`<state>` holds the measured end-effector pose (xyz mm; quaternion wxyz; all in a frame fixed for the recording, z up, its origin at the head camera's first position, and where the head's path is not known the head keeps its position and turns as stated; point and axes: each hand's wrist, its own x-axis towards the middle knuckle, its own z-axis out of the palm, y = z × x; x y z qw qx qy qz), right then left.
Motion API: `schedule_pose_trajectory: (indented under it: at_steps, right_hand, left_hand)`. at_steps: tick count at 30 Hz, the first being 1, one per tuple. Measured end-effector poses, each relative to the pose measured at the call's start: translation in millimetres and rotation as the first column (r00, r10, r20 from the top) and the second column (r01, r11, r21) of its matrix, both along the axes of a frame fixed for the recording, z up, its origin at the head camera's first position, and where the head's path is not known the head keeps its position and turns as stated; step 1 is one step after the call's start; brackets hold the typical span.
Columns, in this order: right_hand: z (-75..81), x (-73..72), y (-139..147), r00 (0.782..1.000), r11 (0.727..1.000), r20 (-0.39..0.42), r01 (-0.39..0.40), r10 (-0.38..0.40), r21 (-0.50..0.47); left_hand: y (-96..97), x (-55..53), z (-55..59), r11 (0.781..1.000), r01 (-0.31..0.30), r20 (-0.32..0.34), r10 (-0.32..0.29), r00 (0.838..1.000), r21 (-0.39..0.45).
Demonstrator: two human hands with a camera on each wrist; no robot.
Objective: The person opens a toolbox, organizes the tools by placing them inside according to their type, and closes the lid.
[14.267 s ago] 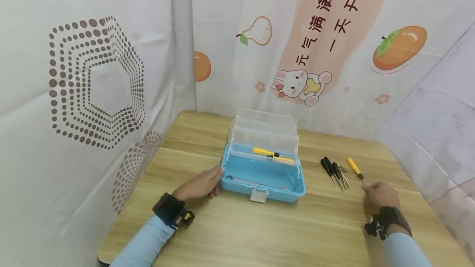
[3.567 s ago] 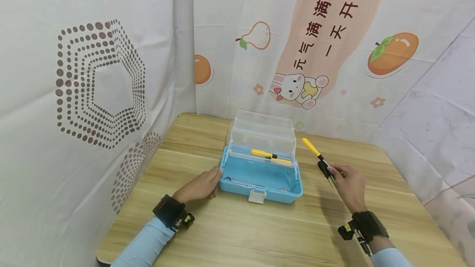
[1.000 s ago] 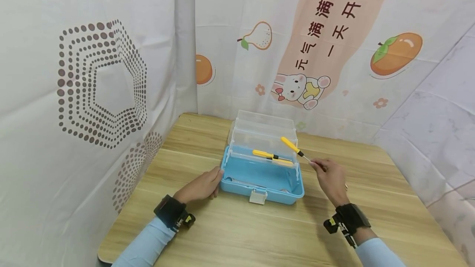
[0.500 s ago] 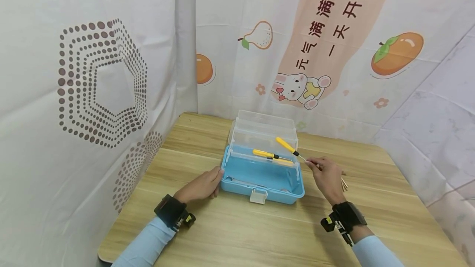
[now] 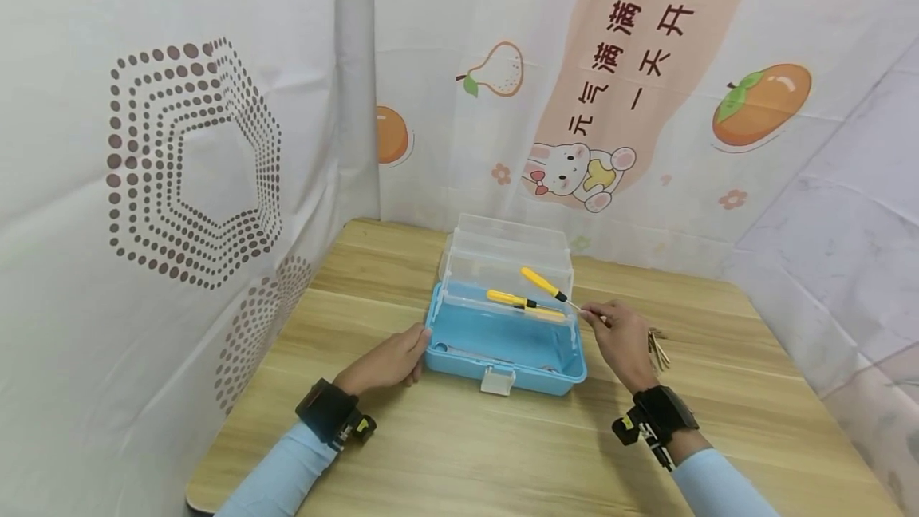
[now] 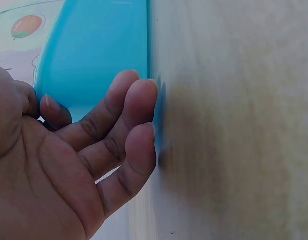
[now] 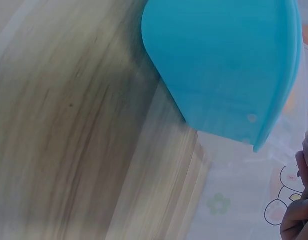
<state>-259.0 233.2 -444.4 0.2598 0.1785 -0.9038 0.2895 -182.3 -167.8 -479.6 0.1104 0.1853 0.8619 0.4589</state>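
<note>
A blue toolbox (image 5: 467,365) stands with its lid raised on the wooden table. My left hand (image 5: 388,359) holds its left end; in the left wrist view, several loosely bent fingers (image 6: 140,102) lie along the blue wall. My right hand (image 5: 621,341) pinches a yellow-handled screwdriver (image 5: 540,282) by its thin shaft, the handle pointing up and left above the clear tray (image 5: 474,305). Another yellow screwdriver (image 5: 506,297) lies in that tray, with a further yellow handle (image 5: 547,313) beside it. A wrench (image 5: 467,354) lies along the box's front inside.
Several brass-coloured rods (image 5: 658,351) lie on the table (image 5: 732,389) right of my right hand. The toolbox's clear lid (image 5: 510,238) leans back, and its white latch (image 5: 498,380) hangs at the front. Printed curtains (image 5: 445,142) close off the back and left side.
My right hand took the yellow screwdriver off the table at the right, lifted it and carried it left until its handle hangs over the tray. My left hand stays at the toolbox.
</note>
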Motion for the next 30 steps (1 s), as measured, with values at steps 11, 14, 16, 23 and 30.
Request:
schedule_pose_trajectory:
  at_steps: [11, 14, 16, 23, 30]
  right_hand:
    - [-3.0, -2.1, -6.2, 0.999, 1.000, -0.050, -0.009, 0.011, 0.023]
    - [-2.4, -2.5, -7.5, 0.998, 0.999, -0.058, -0.021, 0.022, 0.025]
    - [-2.3, -2.2, -8.5, 0.998, 0.999, -0.049, -0.029, 0.030, 0.027]
    - [-2.3, -3.5, -13.6, 0.998, 0.998, -0.012, -0.056, 0.056, 0.029]
    - [-1.3, -6.6, -16.8, 0.997, 0.997, -0.014, -0.071, 0.072, 0.034]
  left_hand:
    - [-2.1, 2.3, -4.3, 1.000, -0.012, 0.012, 0.012, 1.000, 0.004]
    - [-2.4, 1.9, -2.4, 1.000, -0.010, 0.011, 0.010, 1.000, 0.002]
    - [-2.4, 1.8, -1.1, 1.000, -0.007, 0.011, 0.007, 1.000, 0.001]
    - [-2.2, 1.8, -0.2, 1.000, -0.006, 0.002, 0.006, 1.000, -0.009]
    - [-2.3, 1.5, 0.3, 1.000, -0.008, -0.003, 0.008, 1.000, -0.005]
